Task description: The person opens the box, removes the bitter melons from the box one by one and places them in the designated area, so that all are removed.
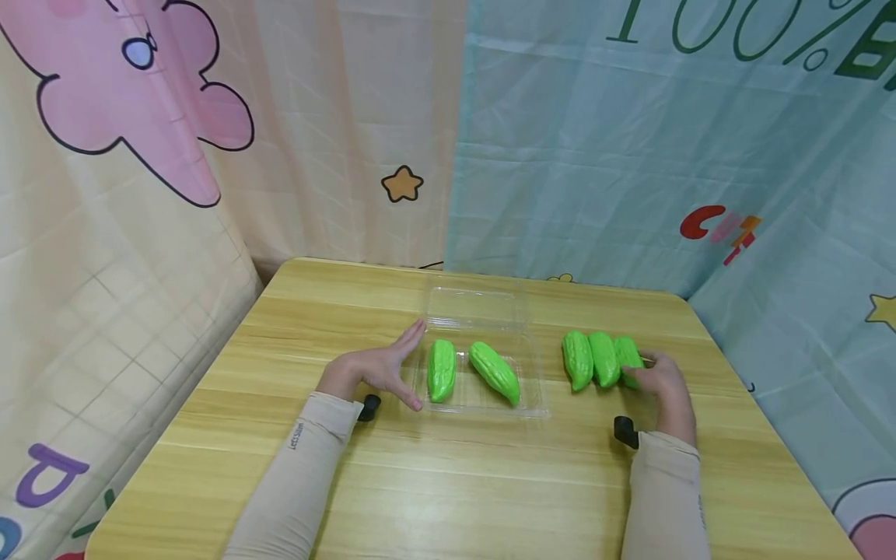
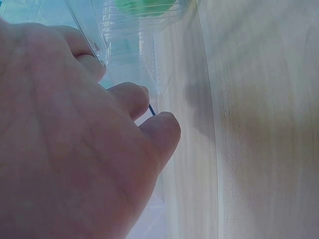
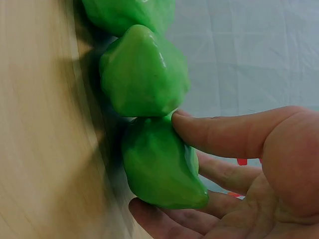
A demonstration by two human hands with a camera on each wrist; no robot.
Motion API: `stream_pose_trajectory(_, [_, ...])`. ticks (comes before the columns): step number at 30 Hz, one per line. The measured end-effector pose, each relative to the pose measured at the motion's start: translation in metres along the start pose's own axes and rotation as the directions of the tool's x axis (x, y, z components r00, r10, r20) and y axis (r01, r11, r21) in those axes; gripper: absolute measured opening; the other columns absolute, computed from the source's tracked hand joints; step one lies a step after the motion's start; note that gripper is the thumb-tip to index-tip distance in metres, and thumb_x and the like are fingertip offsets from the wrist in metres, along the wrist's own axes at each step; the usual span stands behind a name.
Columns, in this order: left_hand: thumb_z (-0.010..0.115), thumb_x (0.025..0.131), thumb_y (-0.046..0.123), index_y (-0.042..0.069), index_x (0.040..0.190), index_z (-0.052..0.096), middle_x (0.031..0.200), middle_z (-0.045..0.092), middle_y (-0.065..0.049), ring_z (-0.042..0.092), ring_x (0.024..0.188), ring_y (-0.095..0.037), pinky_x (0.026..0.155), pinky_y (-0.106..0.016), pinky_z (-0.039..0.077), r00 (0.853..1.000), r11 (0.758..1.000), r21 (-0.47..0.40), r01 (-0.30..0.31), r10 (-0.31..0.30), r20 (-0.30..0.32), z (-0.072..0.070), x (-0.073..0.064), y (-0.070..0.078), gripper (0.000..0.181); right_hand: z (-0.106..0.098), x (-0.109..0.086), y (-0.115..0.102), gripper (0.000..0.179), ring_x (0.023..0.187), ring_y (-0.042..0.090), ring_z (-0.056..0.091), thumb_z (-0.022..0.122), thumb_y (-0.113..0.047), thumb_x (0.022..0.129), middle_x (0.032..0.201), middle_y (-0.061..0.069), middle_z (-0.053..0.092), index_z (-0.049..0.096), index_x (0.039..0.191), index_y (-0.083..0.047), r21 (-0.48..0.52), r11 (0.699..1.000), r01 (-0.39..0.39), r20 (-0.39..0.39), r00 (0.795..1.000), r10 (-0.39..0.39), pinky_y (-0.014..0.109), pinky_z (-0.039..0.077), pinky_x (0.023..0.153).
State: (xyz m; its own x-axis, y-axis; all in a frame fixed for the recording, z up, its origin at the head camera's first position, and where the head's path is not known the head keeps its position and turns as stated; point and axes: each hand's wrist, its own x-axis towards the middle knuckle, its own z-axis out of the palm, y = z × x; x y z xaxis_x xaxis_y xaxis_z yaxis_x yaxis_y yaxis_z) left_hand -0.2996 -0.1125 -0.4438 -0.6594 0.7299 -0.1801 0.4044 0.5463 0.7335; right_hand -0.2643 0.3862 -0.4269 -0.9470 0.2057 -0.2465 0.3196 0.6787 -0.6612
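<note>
A clear plastic clamshell box [image 1: 528, 400] lies open on the table, its lid [image 1: 476, 307] folded back away from me. Two bright green bitter melons sit in it, one upright at the left [image 1: 441, 371], the other slanting [image 1: 495, 373]. My left hand [image 1: 378, 367] is at the box's left side, thumb and fingers spread apart along its edge. To the right, three more bitter melons stand in a row. My right hand [image 1: 665, 386] holds the rightmost bitter melon [image 3: 159, 164], thumb on one side and fingers on the other; its neighbour [image 3: 144, 74] touches it.
The wooden table [image 1: 455, 482] has its far edge against a printed cloth curtain [image 1: 574, 155]. More curtain hangs at the left and right sides. A black wrist mount [image 1: 625, 432] sits at my right wrist, another [image 1: 369, 407] at my left.
</note>
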Motion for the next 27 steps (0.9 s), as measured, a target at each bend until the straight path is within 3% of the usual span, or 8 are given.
stream_pose_trajectory(7, [0.092, 0.073, 0.037, 0.008, 0.157, -0.021, 0.162, -0.03, -0.012, -0.015, 0.149, -0.033, 0.12, -0.053, 0.011, 1.0, 1.0, 0.001, -0.002, 0.002, 0.0, 0.0, 0.0, 0.001, 0.144, 0.002, 0.001, 0.001, 0.075, 0.137, 0.056, 0.027, 0.058, -0.027, 0.1, 0.151, 0.042, 0.026, 0.021, 0.154, 0.01, 0.047, 0.998, -0.046, 0.007, 0.999, 0.046, 0.06, 0.03, 0.112])
stream_pose_trajectory(14, [0.092, 0.072, 0.039, 0.008, 0.157, -0.022, 0.162, -0.03, -0.012, -0.015, 0.149, -0.033, 0.12, -0.053, 0.011, 1.0, 1.0, -0.005, -0.006, 0.006, 0.001, 0.0, 0.001, 0.0, 0.145, 0.001, -0.004, -0.003, 0.087, 0.14, 0.055, 0.023, 0.053, -0.039, 0.102, 0.154, 0.041, 0.018, 0.006, 0.156, 0.01, 0.096, 0.992, -0.086, 0.025, 0.996, 0.084, 0.062, 0.028, 0.113])
stream_pose_trajectory(22, [0.092, 0.072, 0.041, 0.007, 0.157, -0.021, 0.162, -0.03, -0.012, -0.015, 0.149, -0.033, 0.12, -0.053, 0.012, 1.0, 1.0, -0.001, -0.006, 0.006, 0.0, 0.0, 0.001, -0.001, 0.145, 0.0, -0.008, -0.011, 0.093, 0.143, 0.056, 0.014, 0.054, -0.044, 0.101, 0.159, 0.038, 0.005, 0.0, 0.158, 0.006, 0.177, 0.978, -0.112, -0.027, 0.993, 0.119, 0.064, 0.022, 0.114])
stream_pose_trajectory(27, [0.092, 0.072, 0.04, 0.007, 0.157, -0.021, 0.162, -0.03, -0.012, -0.015, 0.149, -0.034, 0.12, -0.054, 0.012, 1.0, 1.0, -0.009, -0.008, 0.008, 0.001, 0.0, 0.0, 0.001, 0.145, 0.0, -0.012, -0.018, 0.096, 0.145, 0.053, 0.012, 0.056, -0.046, 0.099, 0.161, 0.035, 0.003, -0.001, 0.159, 0.003, 0.213, 0.974, -0.08, -0.078, 0.992, 0.099, 0.064, 0.021, 0.115])
